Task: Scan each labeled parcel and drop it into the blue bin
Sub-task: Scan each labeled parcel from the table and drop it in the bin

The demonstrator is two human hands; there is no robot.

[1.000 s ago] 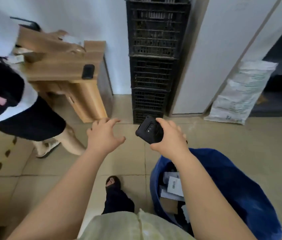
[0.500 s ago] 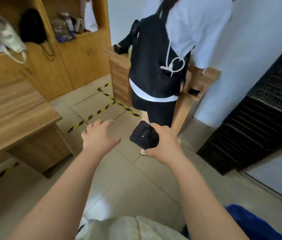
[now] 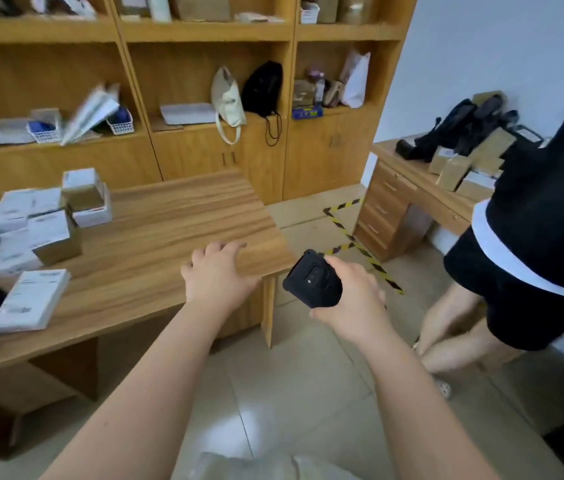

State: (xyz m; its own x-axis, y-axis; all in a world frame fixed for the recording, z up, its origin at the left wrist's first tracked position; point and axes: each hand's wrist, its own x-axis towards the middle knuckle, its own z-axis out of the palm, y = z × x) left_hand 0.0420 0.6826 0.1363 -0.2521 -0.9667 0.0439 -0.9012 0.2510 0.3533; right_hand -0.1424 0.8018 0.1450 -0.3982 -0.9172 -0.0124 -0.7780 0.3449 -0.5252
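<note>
Gripping black scanner (image 3: 313,284), right hand (image 3: 351,301); blue items (image 3: 121,114) in white shelf baskets (image 3: 120,127)

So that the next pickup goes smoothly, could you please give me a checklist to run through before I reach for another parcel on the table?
1. Scanner in hand: ok, the right hand grips the black scanner.
2. Free hand: ok, the left hand is open and holds nothing, at the table corner.
3. Parcel to take: ok, the white flat parcel lies nearest, left on the table.
4. Its barcode facing up: cannot tell, print blurred.
5. Blue bin ready: cannot tell, not in view.
6. Other person clear: ok, stands right, apart from the table.
</note>
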